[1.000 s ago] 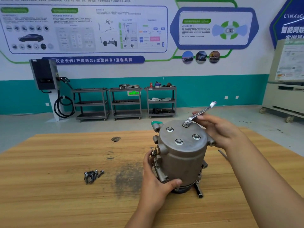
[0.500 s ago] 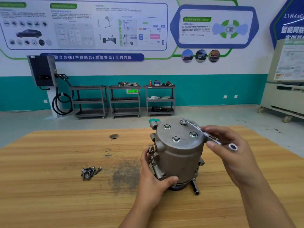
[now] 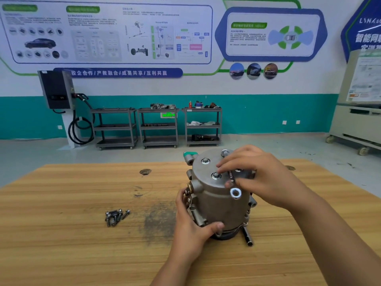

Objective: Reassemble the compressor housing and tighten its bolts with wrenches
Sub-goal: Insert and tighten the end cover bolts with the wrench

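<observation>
Two hands tend the compressor housing (image 3: pixel 218 205), upright on the table (image 3: pixel 61 240): the left hand (image 3: pixel 191 230) curls around its lower side, and the right hand (image 3: pixel 261 178) pinches the wrench (image 3: pixel 231 178) across its top. Cast metal, likely heavy, rigid and smooth-walled, so best braced low.

Compressor (image 3: pixel 218 195) stands right of tabletop (image 3: pixel 61 244) centre; loose bolts (image 3: pixel 115 217) lie to its left; wrench (image 3: pixel 232 178) on top.
</observation>
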A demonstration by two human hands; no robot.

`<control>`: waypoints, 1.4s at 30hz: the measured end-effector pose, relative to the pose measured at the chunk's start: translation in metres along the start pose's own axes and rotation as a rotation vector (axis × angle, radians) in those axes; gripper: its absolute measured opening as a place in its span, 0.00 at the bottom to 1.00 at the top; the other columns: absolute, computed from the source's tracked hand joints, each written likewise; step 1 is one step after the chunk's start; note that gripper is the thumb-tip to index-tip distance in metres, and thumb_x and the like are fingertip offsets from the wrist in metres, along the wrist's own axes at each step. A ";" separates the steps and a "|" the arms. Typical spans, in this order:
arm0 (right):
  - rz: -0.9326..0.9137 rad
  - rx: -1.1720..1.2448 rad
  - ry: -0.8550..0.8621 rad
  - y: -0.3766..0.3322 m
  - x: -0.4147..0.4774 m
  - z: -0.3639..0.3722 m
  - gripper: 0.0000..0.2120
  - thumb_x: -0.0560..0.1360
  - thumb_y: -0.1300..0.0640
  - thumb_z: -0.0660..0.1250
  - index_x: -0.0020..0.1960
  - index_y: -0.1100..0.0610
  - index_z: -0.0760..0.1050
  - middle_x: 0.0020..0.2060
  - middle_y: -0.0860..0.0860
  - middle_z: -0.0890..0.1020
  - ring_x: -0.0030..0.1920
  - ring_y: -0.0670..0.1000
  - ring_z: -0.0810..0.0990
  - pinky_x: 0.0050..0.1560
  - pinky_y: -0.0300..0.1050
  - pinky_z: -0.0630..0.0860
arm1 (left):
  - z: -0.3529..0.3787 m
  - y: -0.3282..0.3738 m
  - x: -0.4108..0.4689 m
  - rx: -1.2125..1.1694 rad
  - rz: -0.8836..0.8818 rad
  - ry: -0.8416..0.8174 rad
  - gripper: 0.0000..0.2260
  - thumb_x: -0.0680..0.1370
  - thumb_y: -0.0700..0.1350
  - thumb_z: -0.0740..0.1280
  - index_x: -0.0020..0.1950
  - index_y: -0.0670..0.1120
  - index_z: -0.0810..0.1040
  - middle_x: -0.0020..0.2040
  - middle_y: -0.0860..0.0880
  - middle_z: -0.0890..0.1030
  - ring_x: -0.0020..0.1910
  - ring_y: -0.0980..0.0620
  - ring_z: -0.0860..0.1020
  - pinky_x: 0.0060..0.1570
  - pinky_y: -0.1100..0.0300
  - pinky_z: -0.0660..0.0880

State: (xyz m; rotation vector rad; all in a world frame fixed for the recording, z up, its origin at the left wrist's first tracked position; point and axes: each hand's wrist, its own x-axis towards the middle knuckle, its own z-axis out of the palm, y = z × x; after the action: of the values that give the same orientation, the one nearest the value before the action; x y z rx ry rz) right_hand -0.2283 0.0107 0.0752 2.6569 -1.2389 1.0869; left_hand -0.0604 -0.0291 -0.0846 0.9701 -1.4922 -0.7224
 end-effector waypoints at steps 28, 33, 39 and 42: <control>0.801 0.719 0.277 0.058 0.052 0.011 0.05 0.71 0.57 0.72 0.40 0.58 0.79 0.39 0.56 0.82 0.37 0.54 0.79 0.37 0.43 0.73 | 0.004 0.010 -0.002 0.022 -0.013 -0.004 0.47 0.54 0.59 0.79 0.59 0.80 0.49 0.64 0.70 0.63 0.62 0.71 0.65 0.57 0.70 0.65; 0.829 1.123 0.343 0.065 0.038 0.002 0.05 0.73 0.67 0.66 0.39 0.61 0.75 0.37 0.55 0.83 0.40 0.51 0.81 0.40 0.44 0.78 | 0.002 0.013 -0.003 0.028 -0.023 -0.018 0.48 0.56 0.58 0.79 0.60 0.80 0.48 0.64 0.69 0.63 0.65 0.60 0.66 0.62 0.60 0.65; 0.668 1.227 0.574 0.064 -0.002 0.011 0.05 0.76 0.64 0.63 0.45 0.57 0.76 0.44 0.54 0.85 0.46 0.51 0.84 0.40 0.43 0.80 | 0.003 0.014 -0.003 0.025 -0.033 -0.009 0.48 0.53 0.61 0.78 0.59 0.80 0.48 0.66 0.64 0.64 0.66 0.59 0.67 0.63 0.59 0.66; 0.509 1.057 0.709 0.053 -0.025 0.024 0.10 0.75 0.65 0.64 0.43 0.52 0.80 0.44 0.51 0.85 0.46 0.49 0.83 0.38 0.38 0.76 | 0.004 0.014 -0.003 0.022 -0.031 -0.011 0.47 0.53 0.62 0.77 0.59 0.81 0.48 0.65 0.68 0.63 0.65 0.60 0.67 0.61 0.61 0.65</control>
State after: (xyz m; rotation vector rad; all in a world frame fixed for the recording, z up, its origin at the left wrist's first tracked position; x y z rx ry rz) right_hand -0.2613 -0.0156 0.0281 1.8903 -1.3912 3.0901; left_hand -0.0667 -0.0203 -0.0749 1.0090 -1.5004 -0.7365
